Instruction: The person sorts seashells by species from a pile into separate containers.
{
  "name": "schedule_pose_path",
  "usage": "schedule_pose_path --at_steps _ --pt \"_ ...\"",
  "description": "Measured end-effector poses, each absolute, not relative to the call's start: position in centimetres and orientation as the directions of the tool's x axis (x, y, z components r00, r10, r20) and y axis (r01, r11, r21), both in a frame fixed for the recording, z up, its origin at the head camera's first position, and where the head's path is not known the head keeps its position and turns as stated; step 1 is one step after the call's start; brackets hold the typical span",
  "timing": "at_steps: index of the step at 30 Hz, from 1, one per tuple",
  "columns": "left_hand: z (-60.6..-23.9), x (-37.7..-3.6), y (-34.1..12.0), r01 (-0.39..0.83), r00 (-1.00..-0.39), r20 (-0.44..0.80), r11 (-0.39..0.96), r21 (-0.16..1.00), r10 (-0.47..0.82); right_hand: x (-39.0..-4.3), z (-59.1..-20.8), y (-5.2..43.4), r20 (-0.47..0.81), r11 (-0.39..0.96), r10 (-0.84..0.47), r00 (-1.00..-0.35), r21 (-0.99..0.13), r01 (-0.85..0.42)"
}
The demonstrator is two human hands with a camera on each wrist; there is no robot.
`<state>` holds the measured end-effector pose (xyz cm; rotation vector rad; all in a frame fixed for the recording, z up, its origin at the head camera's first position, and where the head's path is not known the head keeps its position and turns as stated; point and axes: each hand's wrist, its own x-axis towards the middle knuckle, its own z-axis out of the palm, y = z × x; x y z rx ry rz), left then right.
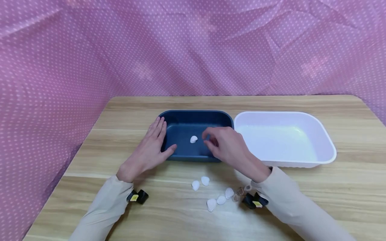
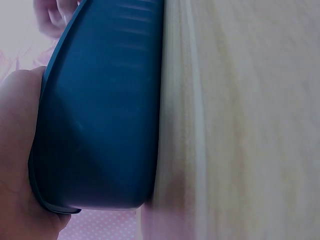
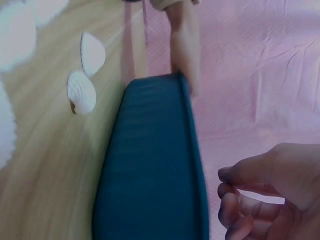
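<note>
- Dotted pink cloth [image 1: 193,50], beyond both hands; wooden tabletop [image 1: 169,217] beneath.
- Left hand [image 1: 150,144]: straight fingers on the dark tray's [image 1: 196,158] rim, we judge for steadying.
- Right hand [image 1: 227,144], above that tray: loosely curled; we see nothing held.
- White shell [image 1: 193,140]: inside, between the hands.
- Loose shells [image 1: 211,205]: nearer than both hands, presumably for easy reach.

Long, cream sleeves [image 1: 104,201] are ending in plain cuffs [image 1: 123,184], and small black cameras [image 1: 143,196] are sitting beside them, each showing a yellow label [image 1: 134,198].
</note>
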<state>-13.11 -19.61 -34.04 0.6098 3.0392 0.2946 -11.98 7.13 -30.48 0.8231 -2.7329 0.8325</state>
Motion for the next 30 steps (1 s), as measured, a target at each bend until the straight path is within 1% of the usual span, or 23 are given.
schedule_pose_path --at_steps 4,9,11,15,17,20,22,26,30 --pt "-34.1 -13.0 -19.7 0.386 -0.921 0.024 0.906 0.176 0.388 -10.6 -30.6 7.9 0.351 0.653 -0.485 -0.801 -0.464 -0.599" --pt "-34.1 -13.1 -19.8 0.387 -0.921 0.015 0.906 0.169 0.39 -8.7 -31.2 8.7 0.351 0.62 -0.52 -0.778 -0.471 -0.627" --pt "-34.1 -13.1 -19.8 0.389 -0.92 0.02 0.906 0.169 0.391 -8.0 -31.3 9.0 0.326 0.62 -0.542 -0.775 -0.467 -0.63" --pt "-34.1 -13.1 -19.7 0.397 -0.917 0.026 0.904 0.159 0.398 -6.6 -31.8 10.0 0.233 0.629 -0.592 -0.772 -0.466 -0.623" --pt "-34.1 -13.1 -19.6 0.399 -0.916 0.024 0.904 0.154 0.401 -6.0 -32.3 10.8 0.178 0.623 -0.612 -0.77 -0.492 -0.609" --pt "-34.1 -13.1 -19.4 0.401 -0.915 0.018 0.904 0.149 0.403 -5.3 -33.5 12.0 0.134 0.614 -0.623 -0.77 -0.527 -0.588" --pt "-34.0 -13.1 -19.3 0.398 -0.916 0.012 0.905 0.152 0.401 -5.0 -34.2 12.9 0.111 0.619 -0.614 -0.782 -0.546 -0.564" --pt "-34.0 -13.0 -19.3 0.383 -0.922 -0.004 0.911 0.154 0.388 -4.5 -35.0 14.0 0.125 0.618 -0.595 -0.794 -0.56 -0.552" --pt "-33.9 -13.0 -19.5 0.378 -0.924 -0.011 0.914 0.148 0.383 -4.1 -35.3 14.1 0.128 0.644 -0.567 -0.814 -0.547 -0.535"
